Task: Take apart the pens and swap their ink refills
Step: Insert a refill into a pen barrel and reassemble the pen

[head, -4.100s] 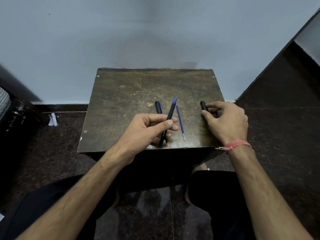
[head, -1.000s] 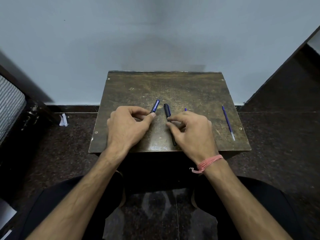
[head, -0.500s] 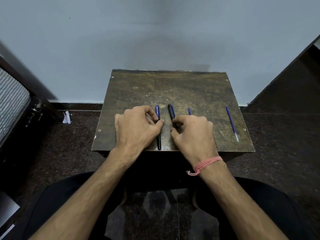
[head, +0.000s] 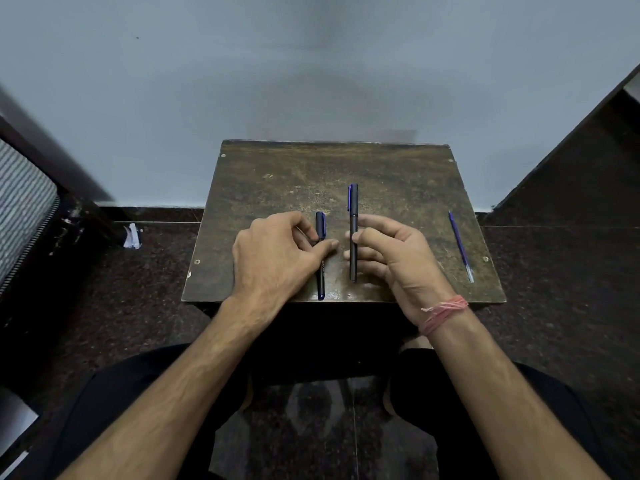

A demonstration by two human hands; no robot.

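- The left hand (head: pixel 277 258) pins a capped pen (head: pixel 320 258) flat on the small table (head: pixel 277 188).
- The right hand (head: pixel 391 258) loosely cradles a second capped pen (head: pixel 353 233).
- A loose refill (head: pixel 460 245) lies well right; uncapping apparently comes next.

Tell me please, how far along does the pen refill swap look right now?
Partly done, by the look of it. One loose refill lies out on the table at the right. In hand: the right hand grips one capped pen, and the left hand touches the other pen. Whether either barrel holds a swapped refill cannot be seen.
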